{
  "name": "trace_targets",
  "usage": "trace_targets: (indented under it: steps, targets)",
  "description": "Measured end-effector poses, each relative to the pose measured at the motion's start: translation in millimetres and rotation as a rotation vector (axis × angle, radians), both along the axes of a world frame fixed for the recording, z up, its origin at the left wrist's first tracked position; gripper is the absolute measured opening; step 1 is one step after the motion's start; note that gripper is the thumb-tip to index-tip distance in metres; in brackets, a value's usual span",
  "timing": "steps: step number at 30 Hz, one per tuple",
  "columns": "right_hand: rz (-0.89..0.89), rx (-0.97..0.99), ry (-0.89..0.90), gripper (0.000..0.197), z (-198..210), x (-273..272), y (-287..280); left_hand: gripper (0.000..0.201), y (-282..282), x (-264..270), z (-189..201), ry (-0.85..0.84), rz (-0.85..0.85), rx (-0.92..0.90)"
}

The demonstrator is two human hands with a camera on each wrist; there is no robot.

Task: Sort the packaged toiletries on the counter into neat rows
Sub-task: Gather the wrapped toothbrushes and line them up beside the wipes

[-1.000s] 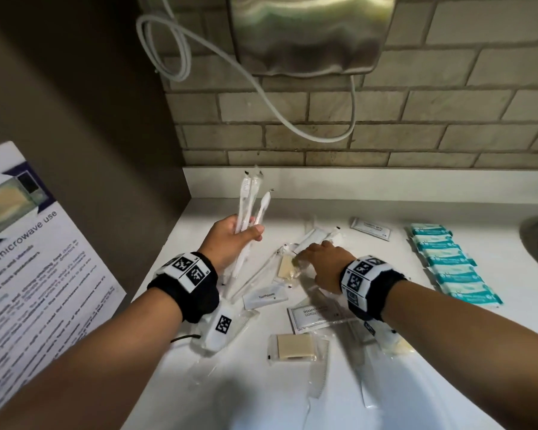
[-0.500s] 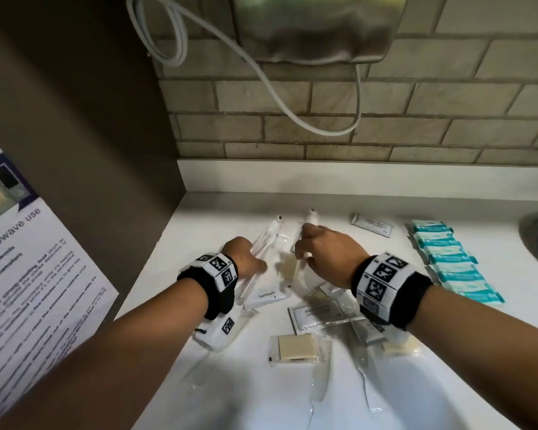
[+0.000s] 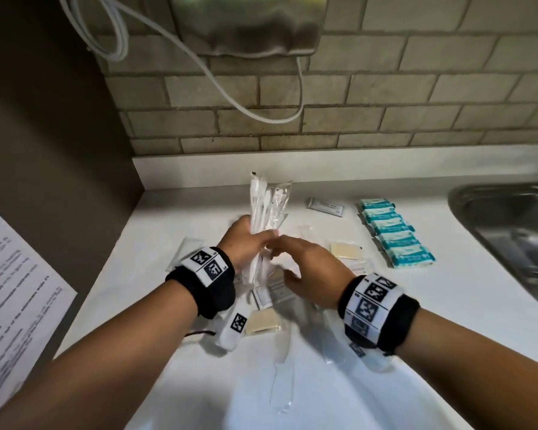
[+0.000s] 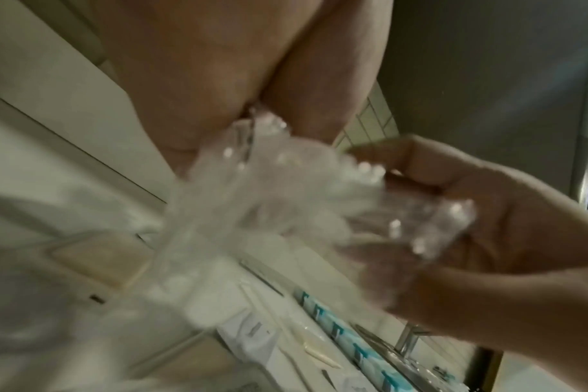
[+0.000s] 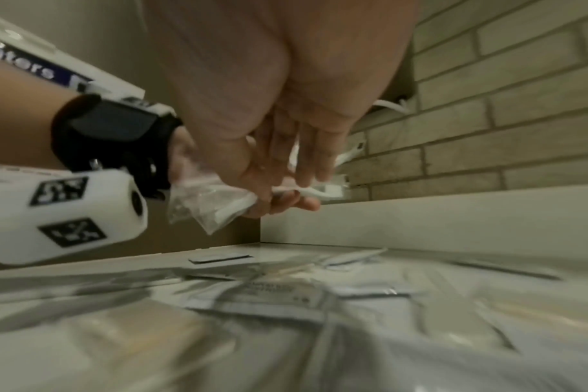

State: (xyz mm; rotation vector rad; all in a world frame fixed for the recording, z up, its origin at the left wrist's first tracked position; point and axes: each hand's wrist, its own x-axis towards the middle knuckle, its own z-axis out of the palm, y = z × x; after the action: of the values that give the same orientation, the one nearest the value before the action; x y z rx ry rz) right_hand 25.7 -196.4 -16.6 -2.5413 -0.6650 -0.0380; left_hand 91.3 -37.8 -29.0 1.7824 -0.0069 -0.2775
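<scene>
My left hand (image 3: pixel 246 240) grips a bundle of wrapped white toothbrushes (image 3: pixel 266 206) upright above the counter's back left. My right hand (image 3: pixel 305 271) meets it from the right, thumb and fingers closed round the bundle's lower wrappers (image 4: pixel 252 199). The right wrist view shows the right hand's fingers (image 5: pixel 306 159) lying over the toothbrushes (image 5: pixel 323 189). A neat row of teal packets (image 3: pixel 395 234) lies at the right. Beige soap bars (image 3: pixel 263 321) and white sachets (image 3: pixel 274 290) lie loose under my hands.
The white counter (image 3: pixel 448 305) ends at a steel sink (image 3: pixel 510 218) on the right and a brown wall on the left. A grey sachet (image 3: pixel 326 207) lies near the backsplash. Clear wrappers (image 3: pixel 281 380) lie near the front. A cable (image 3: pixel 261 116) hangs above.
My left hand dipped to the counter with the toothbrushes and has lifted them upright again. My right hand left the loose packets and came up to the bundle.
</scene>
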Motion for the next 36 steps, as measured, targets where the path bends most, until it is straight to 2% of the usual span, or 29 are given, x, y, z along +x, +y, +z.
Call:
trace_targets:
  steps: [3,6,7,9,12,14,20,24,28,31,34,36]
  targets:
    - [-0.214,-0.056,0.034,0.054,-1.0,-6.6,-26.1,0.04,0.5,-0.1,-1.7,-0.003,0.055,-0.006]
    - [-0.478,-0.292,0.292,0.095,-5.8,5.4,-54.5,0.042,0.4,0.7,0.8,-0.032,0.082,-0.011]
    - [-0.506,-0.402,0.348,0.105,-8.0,9.7,-60.6,0.042,-0.6,0.2,1.0,-0.031,0.081,-0.01]
    - [-0.491,-0.567,0.405,0.111,-13.2,16.3,-65.2,0.041,-2.8,-1.8,-0.4,-0.014,0.06,-0.012]
    - [-0.539,-0.532,0.482,0.119,-22.7,25.0,-62.8,0.036,-3.2,-5.3,-4.6,0.0,0.016,0.008]
    - [-0.569,-0.467,0.497,0.119,-29.0,33.3,-57.8,0.033,-1.2,-5.7,-5.7,0.002,-0.004,0.006]
    - [-0.453,-0.388,0.482,0.089,-40.7,44.8,-0.8,0.034,14.4,-1.5,-7.1,-0.009,-0.009,0.028]
    - [-0.41,-0.375,0.466,0.089,-47.1,50.3,47.2,0.035,29.0,-0.1,-4.2,-0.026,0.01,0.048]
    - [-0.332,-0.381,0.461,0.091,-48.6,55.1,89.5,0.045,52.9,1.9,-1.4,-0.032,0.056,0.071]
    - [-0.297,-0.388,0.453,0.092,-49.2,55.2,104.9,0.044,66.6,0.7,-0.2,-0.02,0.085,0.082]
    - [-0.269,-0.382,0.452,0.088,-48.3,53.0,108.2,0.058,75.3,-0.8,-2.8,-0.009,0.117,0.109]
    - [-0.238,-0.359,0.45,0.089,-45.1,50.5,105.5,0.061,79.1,-1.1,-6.9,0.0,0.132,0.099]
